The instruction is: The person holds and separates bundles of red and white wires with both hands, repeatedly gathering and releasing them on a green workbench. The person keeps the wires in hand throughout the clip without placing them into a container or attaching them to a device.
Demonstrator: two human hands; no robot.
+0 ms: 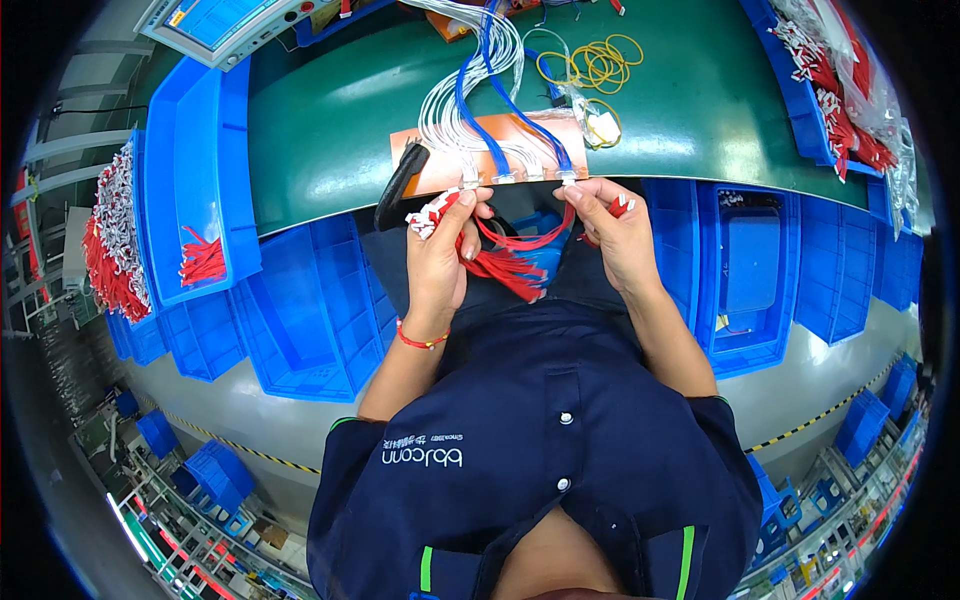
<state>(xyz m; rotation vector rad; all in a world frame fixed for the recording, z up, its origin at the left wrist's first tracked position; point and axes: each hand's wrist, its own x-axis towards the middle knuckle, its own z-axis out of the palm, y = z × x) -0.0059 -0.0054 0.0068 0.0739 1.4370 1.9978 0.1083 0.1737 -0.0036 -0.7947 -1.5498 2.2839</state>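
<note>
My left hand [438,255] is closed around a bundle of red cables [505,272] with white connector ends, its fingertips at the near edge of a copper-coloured board [432,178]. At the board's right end, my right hand [620,240] pinches the white connector [569,184] of a red cable, and a few more red-and-white ends stick out of its palm. Thin red wires [525,241] loop between the hands below the table edge. White cables [440,105] and blue cables [463,88] run across the board to a row of connectors along its edge. Fingers hide whether the plugs are joined.
A black strap-like piece [400,182] lies over the board's left end. Yellow rubber bands [605,65] rest on the green table [690,90]. Blue bins [185,120] holding red cables stand on both sides; an instrument with a screen [215,25] is at the back left.
</note>
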